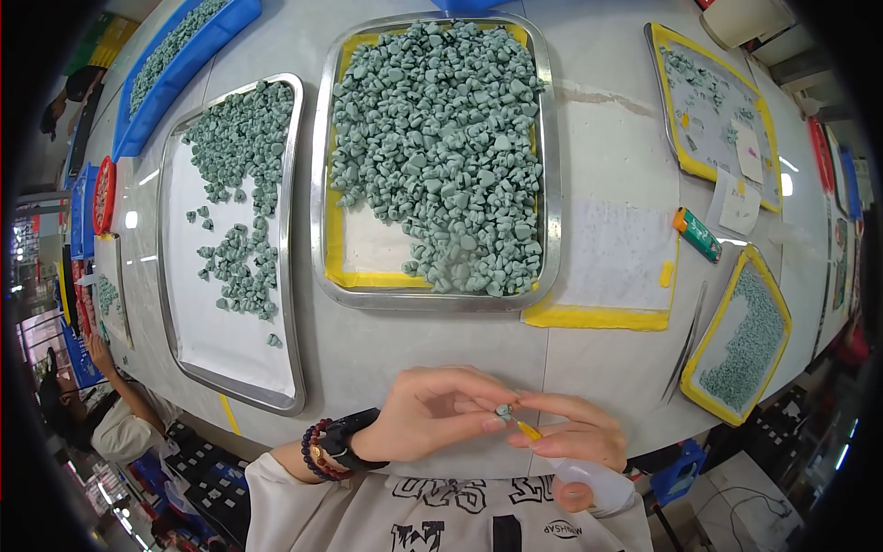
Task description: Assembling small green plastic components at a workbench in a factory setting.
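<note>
My left hand [441, 412] pinches a small grey-green stone-like piece [503, 410] between its fingertips, above the near edge of the table. Facing it, my right hand [581, 429] has its fingers closed on a slim yellow-ended tool [528, 430] whose tip is close to the piece. The tool's exact kind is too small to tell. Just beyond my hands lies a metal tray [432, 299] with a yellow-edged liner, heaped with similar grey-green pieces [441, 147].
To the left, a metal tray [198, 336] holds more pieces on white lining. A blue bin [138, 129] stands behind it. Rightward are a yellow-edged sheet [602, 317], tweezers [685, 345], a green-and-orange box [696, 235] and two yellow-rimmed trays [720, 405]. Another person [120, 428] works at far left.
</note>
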Tool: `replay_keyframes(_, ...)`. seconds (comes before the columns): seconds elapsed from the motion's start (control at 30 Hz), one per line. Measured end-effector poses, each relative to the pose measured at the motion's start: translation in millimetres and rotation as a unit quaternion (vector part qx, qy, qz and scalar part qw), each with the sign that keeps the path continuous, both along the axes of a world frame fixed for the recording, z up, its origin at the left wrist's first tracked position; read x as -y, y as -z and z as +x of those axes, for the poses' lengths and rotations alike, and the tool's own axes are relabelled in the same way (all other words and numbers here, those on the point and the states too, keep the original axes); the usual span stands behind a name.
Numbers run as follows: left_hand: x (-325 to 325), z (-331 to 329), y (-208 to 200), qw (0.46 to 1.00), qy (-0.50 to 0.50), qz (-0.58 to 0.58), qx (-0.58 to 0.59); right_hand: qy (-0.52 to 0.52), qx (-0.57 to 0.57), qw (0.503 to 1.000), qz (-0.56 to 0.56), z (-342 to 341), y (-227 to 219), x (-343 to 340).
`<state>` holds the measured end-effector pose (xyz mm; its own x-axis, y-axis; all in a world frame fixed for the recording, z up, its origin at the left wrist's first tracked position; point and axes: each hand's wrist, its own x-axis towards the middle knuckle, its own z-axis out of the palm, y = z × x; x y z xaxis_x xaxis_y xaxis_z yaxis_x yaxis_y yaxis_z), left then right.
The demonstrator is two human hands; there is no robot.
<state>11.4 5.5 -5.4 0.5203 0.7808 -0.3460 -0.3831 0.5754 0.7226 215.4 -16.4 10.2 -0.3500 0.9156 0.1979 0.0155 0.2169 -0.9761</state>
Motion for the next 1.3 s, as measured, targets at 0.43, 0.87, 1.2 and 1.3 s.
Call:
replay_keyframes(0.43, 0, -2, -2, 1.000, 0.006, -0.022, 0.016, 0.035, -0.037, 0.999, -0.002, -2, 2, 8)
replay_keyframes(0.87, 2, -5, 3, 1.000, -0.011, -0.010, 0.011, 0.099, 0.423, 0.883, 0.178, 25, 15, -6)
replay_keyframes(1.2, 0, 4, 2, 0.999, 0.014, -0.006, -0.048, 0.430, 0.507, 0.747, 0.010, 141, -7, 33)
replay_keyframes(1.3, 1, 4, 4, 0.999, 0.008, -0.005, -0.044, 0.385, 0.541, 0.748, 0.001, 149, -5, 30)
